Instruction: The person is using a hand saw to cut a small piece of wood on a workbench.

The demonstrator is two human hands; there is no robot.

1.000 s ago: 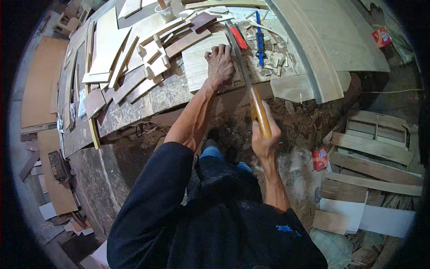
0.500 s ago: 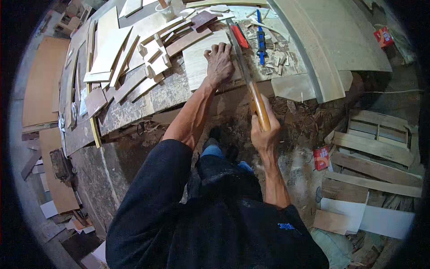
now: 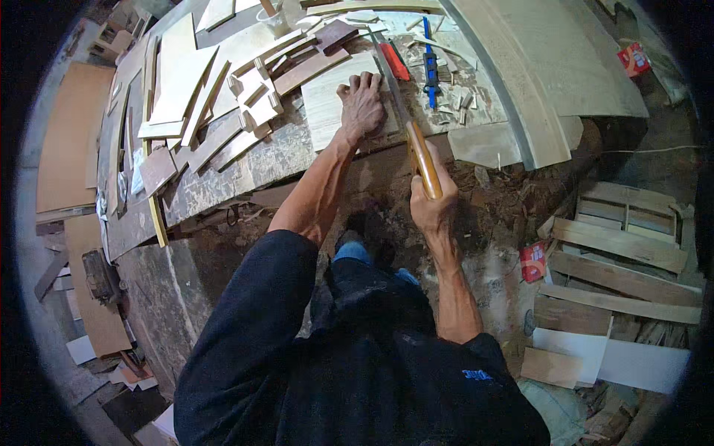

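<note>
A pale flat wooden board (image 3: 321, 108) lies near the front edge of the workbench. Pressing down on its right part is my left hand (image 3: 363, 105), fingers bent forward and thumb apart, not wrapped round anything. My right hand (image 3: 435, 199) is closed round the brown wooden handle of a handsaw (image 3: 421, 154). The saw's narrow blade runs forward along the board's right edge, beside my left fingers. Just right of the blade lies a red tool (image 3: 395, 62), its kind unclear. Further right is a blue-and-black caliper-like tool (image 3: 431, 68).
Wood strips and offcuts (image 3: 256, 93) crowd the bench's left side. A cup (image 3: 274, 18) stands at the back. Small wood bits (image 3: 465, 104) lie scattered on the right, near a long curved panel (image 3: 513, 82). Wooden frames (image 3: 617, 245) and a red packet (image 3: 533, 262) sit at lower right.
My right hand and the saw have moved forward, away from my body, and slightly left. My left hand stays on the board.
</note>
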